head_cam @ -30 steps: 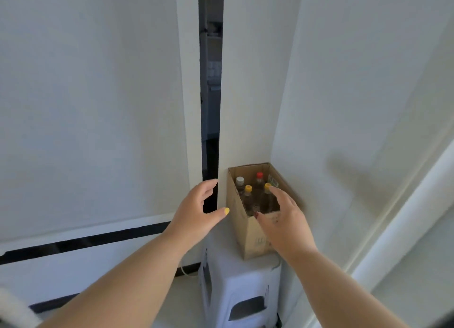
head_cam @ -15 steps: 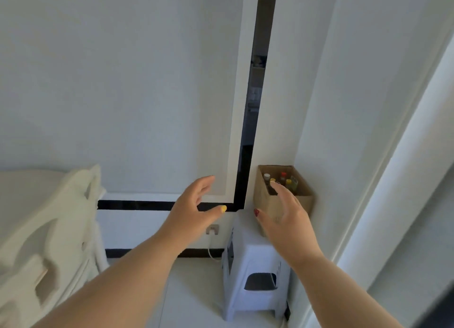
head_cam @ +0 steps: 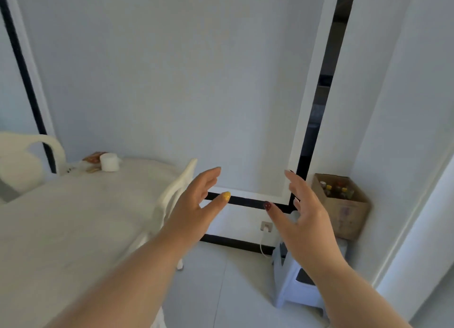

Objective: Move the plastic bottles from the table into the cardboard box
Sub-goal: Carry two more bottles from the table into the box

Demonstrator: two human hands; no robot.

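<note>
Left hand (head_cam: 194, 209) and right hand (head_cam: 307, 214) both raised mid-air, fingers spread and relaxed, holding nothing, touching nothing. Plastic bottles (head_cam: 337, 191) stand upright inside the cardboard box (head_cam: 348, 214), at three o'clock, atop a white stool (head_cam: 298, 293).

The cardboard box (head_cam: 348, 212) is a plain brown one, top open, sitting upright on a white stool in the corner. Plastic bottles (head_cam: 337, 191) stand upright inside, with yellow, red and maybe white caps; it's too blurry to count them.
</note>
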